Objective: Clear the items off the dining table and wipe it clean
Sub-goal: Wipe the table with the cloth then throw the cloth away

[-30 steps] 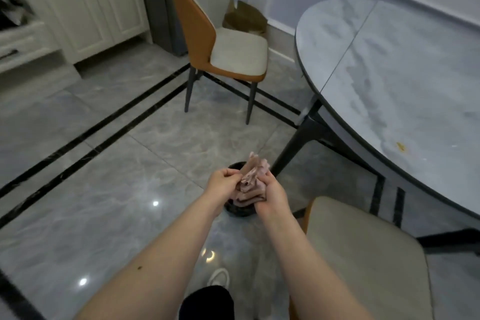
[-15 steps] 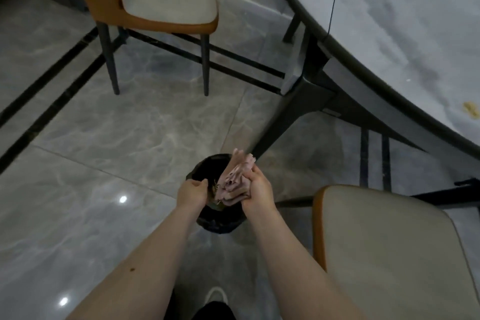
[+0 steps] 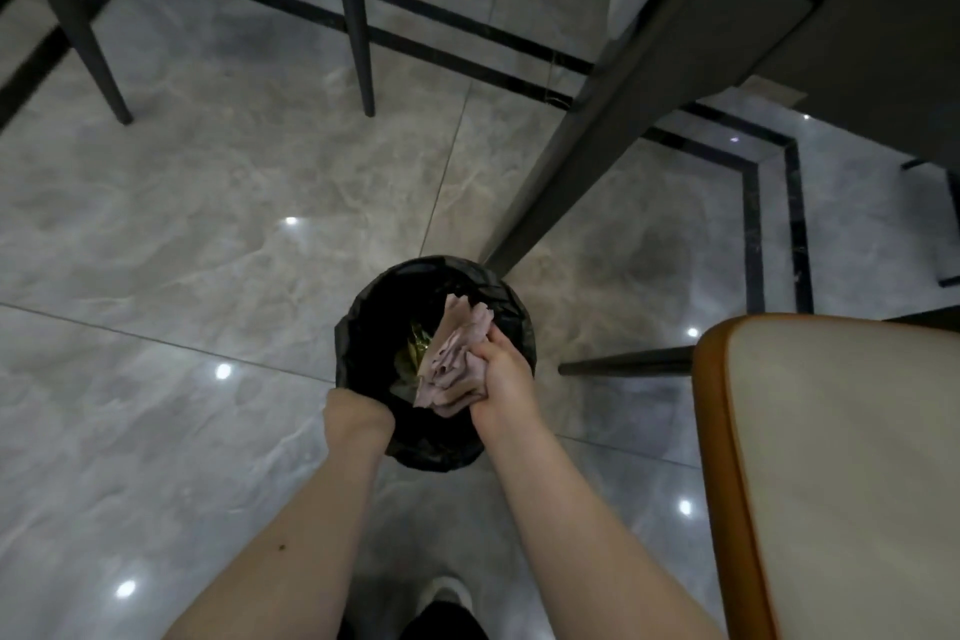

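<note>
Compared with a second ago, the view has tipped steeply down and closed in: the tabletop has left the frame, and only the dining table's dark leg (image 3: pixel 597 130) and underside remain at upper right, while the black-lined waste bin (image 3: pixel 363 327) now sits near the centre on the grey marble floor (image 3: pixel 182 224). Both hands, then held together in the air above it, have come down to the bin's mouth. The right hand (image 3: pixel 501 382) grips a crumpled pinkish cloth (image 3: pixel 452 361), fingers curled round its bunched end, holding it over the opening, just above greenish scraps (image 3: pixel 413 353) lying inside. The left hand (image 3: pixel 358 418) has separated from the cloth and rests at the bin's near rim; its fingers are hidden, so whether it grasps the liner cannot be told. Judged from this, debris gathered from the table is probably being shaken off into the bin, so the wiping stage is likely well advanced. Both forearms reach forward and down, nearly parallel. A cushioned chair (image 3: pixel 831 483) stands just to the right.
</note>
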Tool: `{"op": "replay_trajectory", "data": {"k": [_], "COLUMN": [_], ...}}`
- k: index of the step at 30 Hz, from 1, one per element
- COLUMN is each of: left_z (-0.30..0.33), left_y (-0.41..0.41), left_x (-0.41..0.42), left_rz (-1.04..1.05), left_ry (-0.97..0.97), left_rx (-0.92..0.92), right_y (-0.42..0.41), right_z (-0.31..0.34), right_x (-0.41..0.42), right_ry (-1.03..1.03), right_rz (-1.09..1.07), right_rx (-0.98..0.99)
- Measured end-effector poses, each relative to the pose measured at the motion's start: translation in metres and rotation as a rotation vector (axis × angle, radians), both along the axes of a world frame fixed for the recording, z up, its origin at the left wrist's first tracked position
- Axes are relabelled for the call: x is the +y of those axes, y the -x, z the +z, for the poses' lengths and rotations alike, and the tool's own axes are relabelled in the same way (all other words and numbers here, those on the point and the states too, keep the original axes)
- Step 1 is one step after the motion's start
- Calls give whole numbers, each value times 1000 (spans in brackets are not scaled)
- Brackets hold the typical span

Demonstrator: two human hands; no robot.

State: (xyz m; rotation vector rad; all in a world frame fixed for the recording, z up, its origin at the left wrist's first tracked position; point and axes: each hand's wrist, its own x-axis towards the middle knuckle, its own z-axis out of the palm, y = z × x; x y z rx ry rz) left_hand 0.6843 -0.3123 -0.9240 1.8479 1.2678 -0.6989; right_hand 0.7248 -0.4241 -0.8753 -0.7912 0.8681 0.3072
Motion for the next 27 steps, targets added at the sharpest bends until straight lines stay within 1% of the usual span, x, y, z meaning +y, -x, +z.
{"op": "replay_trajectory", "data": {"k": [4,8,11,17,19,23,27], "left_z": [-6,-7,-11,4,14,57,121], "left_y": [-2,-9,-9,-8,-8,-5,-8], "left_x": [5,2,-7,-19,-17,-11,-6], "left_rz": [-55,40,-31,-71,-38,-18,-102], "left_ry": [41,130,144,152,178,188,190], "left_rx": [50,8,-5,-64,-63,-56,-98], "right_y": [1,-5,-7,-6,-5,-4,-3], "right_z": [-3,0,-2,8,17,55,117], "right_x": [-2,-5,-7,-18,-21,-24,-25], "right_ry": [10,29,44,45,38,52,43], "right_rz": [10,24,21,14,-4,-54,-65], "right_rx": [13,7,8,-10,-17,0,-40]}}
